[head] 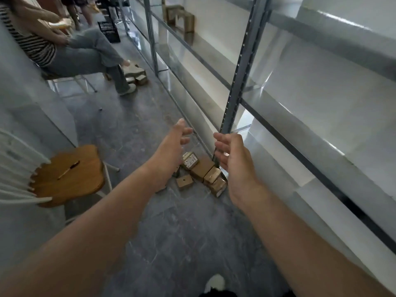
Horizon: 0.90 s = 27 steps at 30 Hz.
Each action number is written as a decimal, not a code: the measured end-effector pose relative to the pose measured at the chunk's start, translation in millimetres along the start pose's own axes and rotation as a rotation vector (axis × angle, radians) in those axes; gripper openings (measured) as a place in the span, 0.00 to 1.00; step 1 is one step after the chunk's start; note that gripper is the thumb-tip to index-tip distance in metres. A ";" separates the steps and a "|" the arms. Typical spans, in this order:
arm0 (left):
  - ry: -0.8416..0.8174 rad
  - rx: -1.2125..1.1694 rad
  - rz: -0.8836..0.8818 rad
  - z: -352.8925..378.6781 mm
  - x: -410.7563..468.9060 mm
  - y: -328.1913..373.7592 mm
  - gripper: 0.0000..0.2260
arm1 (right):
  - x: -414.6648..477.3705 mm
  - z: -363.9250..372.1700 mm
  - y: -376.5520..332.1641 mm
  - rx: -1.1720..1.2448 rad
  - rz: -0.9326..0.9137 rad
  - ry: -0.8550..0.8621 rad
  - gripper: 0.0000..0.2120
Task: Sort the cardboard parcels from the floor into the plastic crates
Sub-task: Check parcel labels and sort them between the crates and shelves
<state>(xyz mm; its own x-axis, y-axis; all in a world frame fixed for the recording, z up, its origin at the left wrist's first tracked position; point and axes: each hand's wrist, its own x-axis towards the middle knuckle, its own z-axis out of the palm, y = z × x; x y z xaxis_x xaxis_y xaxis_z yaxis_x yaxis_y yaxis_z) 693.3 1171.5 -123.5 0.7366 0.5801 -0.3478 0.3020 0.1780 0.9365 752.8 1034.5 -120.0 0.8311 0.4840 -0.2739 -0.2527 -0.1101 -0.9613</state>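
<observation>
Several small cardboard parcels (201,169) lie in a heap on the grey floor at the foot of a metal shelf post (232,86). One parcel (189,160) carries a white label; a loose one (184,182) sits slightly apart at the front. My left hand (171,151) and my right hand (233,159) are both stretched out above the heap, palms facing each other, fingers spread, holding nothing. My left forearm hides part of the heap. A dark plastic crate (109,32) stands far down the aisle.
A wooden stool (68,174) with a pen on it stands at my left. A seated person (64,48) occupies the aisle further on, with more parcels (137,75) by their feet. Grey metal shelving (300,108) runs along the right, with cardboard boxes (182,19) on it.
</observation>
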 end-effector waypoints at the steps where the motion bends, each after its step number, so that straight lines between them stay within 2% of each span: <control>1: -0.016 0.011 -0.015 4.1 21.0 -4.0 0.24 | 21.4 -0.4 6.3 -0.005 0.017 0.011 0.20; 5: -0.035 0.019 -0.073 18.6 112.3 -21.4 0.24 | 117.7 -1.7 37.2 -0.024 0.087 0.037 0.21; 10: -0.041 0.047 -0.187 32.4 225.2 -57.3 0.24 | 237.4 -2.0 77.5 -0.062 0.194 0.037 0.14; 16: -0.049 0.043 -0.381 45.6 341.2 -114.0 0.24 | 350.4 2.4 125.2 -0.035 0.324 0.110 0.19; 21: -0.068 0.086 -0.450 38.5 446.9 -171.4 0.25 | 441.4 13.8 193.2 -0.051 0.427 0.146 0.20; 27: -0.139 0.107 -0.571 38.1 564.0 -252.3 0.26 | 537.4 36.8 280.9 -0.011 0.527 0.180 0.16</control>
<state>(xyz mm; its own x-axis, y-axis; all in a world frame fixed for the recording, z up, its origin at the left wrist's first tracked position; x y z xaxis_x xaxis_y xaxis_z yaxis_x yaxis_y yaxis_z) 1055.7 1423.5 -557.6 0.5098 0.3052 -0.8044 0.7276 0.3459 0.5924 1110.2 1295.7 -536.1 0.6655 0.2046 -0.7178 -0.6527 -0.3070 -0.6927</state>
